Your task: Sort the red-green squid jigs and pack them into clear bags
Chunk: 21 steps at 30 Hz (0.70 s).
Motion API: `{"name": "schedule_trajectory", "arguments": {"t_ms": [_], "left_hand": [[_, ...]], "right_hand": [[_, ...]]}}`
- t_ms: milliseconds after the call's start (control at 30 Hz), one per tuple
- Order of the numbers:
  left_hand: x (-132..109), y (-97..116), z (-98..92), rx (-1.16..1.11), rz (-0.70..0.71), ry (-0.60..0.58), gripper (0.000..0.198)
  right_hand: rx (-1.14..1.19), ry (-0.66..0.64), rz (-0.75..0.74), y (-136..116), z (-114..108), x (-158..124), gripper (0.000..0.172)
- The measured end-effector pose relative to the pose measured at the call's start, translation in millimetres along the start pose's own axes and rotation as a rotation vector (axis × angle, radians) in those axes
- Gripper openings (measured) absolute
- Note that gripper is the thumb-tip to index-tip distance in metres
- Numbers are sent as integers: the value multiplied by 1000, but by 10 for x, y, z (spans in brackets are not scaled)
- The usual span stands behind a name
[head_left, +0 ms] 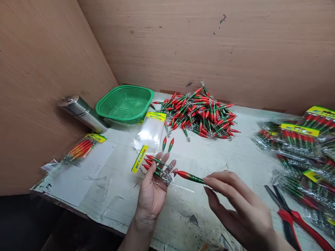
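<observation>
My left hand (153,190) is palm up near the table's front edge, holding a clear plastic bag (146,164) with a yellow header and several red-and-green lures inside it. My right hand (235,205) pinches one red-and-green lure (190,176) by its tail, its red tip pointing at the bag's mouth beside my left fingers. Two loose lures (167,144) lie just beyond the bag. A big pile of the same lures (200,113) sits at the back of the table.
A green plastic basket (125,103) stands back left over a stack of empty bags (151,130). A metal cylinder (82,113) leans on the left wall. One filled bag (81,148) lies left; several filled bags (300,146) heap right. Red-handled scissors (293,218) lie front right.
</observation>
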<state>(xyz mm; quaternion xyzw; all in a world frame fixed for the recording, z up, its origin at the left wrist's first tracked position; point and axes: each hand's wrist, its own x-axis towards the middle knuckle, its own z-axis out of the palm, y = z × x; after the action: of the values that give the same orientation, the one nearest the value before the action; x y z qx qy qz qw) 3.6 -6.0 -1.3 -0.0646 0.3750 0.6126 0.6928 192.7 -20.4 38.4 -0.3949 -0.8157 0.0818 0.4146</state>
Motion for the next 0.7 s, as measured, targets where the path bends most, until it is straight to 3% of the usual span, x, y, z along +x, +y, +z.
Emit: {"name": "schedule_trajectory", "arguments": {"t_ms": [167,400,567,700], "left_hand": [[1,-4,-9,3,-21,-27,41],[-83,-89,78,38,-87,-68,45],[-89,-68,83,26,-79,-57,44],[-86,-90,56,38,-91,-59,44]], "right_hand": [[-20,24,19,1,-33,3,31],[32,-14,-50,63,268,-4,24],[93,-101,-3,60,256,-42,29],[92,-55,37,84,254,-43,34]]}}
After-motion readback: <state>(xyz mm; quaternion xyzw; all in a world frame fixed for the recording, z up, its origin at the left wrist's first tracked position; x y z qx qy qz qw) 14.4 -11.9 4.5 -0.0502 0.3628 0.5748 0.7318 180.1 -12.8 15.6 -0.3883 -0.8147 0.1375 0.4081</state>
